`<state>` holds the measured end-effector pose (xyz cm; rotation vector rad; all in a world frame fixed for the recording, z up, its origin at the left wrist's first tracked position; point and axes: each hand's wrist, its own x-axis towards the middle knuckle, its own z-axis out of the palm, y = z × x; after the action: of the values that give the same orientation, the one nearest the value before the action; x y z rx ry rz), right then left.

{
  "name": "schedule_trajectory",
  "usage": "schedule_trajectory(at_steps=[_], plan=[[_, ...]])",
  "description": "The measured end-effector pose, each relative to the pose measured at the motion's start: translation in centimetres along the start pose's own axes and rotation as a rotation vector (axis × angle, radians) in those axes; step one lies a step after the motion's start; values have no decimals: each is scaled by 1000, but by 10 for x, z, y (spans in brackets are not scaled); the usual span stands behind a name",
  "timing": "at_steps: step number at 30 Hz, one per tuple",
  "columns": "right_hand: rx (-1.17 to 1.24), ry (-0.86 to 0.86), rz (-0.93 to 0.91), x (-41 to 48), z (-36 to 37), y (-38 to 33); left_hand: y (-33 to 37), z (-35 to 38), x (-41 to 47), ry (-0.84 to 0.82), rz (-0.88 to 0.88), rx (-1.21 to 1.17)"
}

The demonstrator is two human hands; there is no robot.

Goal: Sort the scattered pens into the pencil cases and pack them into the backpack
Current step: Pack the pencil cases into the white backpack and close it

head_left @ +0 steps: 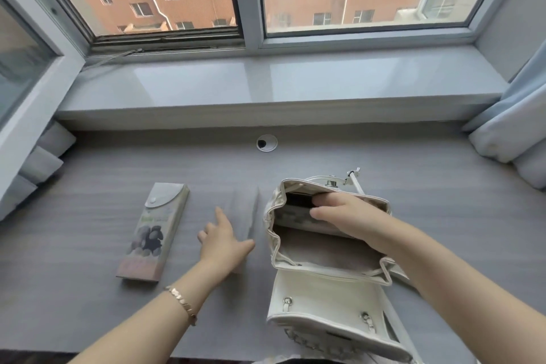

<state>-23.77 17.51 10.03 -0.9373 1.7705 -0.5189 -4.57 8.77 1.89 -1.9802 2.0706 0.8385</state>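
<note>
Centre right, the right hand is gripping a patterned case inside the white backpack; the left hand is resting, fingers spread, on a blurred grey case.

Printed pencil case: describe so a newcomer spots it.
On the grey desk below the window, look left of the white backpack, past the left hand. The pencil case lies flat there. Only it has a dark printed picture and a rounded snap flap.

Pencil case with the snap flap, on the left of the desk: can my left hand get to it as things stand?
Probably yes. The left hand is open just right of the pencil case, with only bare desk between them.
</note>
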Motion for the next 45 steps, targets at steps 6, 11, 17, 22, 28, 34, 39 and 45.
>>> schedule_trajectory(at_steps=[6,11,17,22,28,34,39,45], plan=[[418,-50,48,9,-8,-15,50,-70,-48,55,255,-449],[636,-98,51,12,-18,-19,81,-63,-94,56,584,-339],[652,92,-93,6,-26,3,68,-43,-49,293,747,1],[687,308,-303,0,-16,17,79,-36,-30,205,761,223],[485,476,-560,-4,-9,27,84,-25,-14,-139,573,-54],[-156,431,-710,-6,-22,23,85,-38,-25,-214,583,-149],[-765,371,-400,-2,-26,26,82,-39,-30,-226,627,-185],[-1130,539,-241,16,-5,17,76,-39,-31,-203,581,-256]])
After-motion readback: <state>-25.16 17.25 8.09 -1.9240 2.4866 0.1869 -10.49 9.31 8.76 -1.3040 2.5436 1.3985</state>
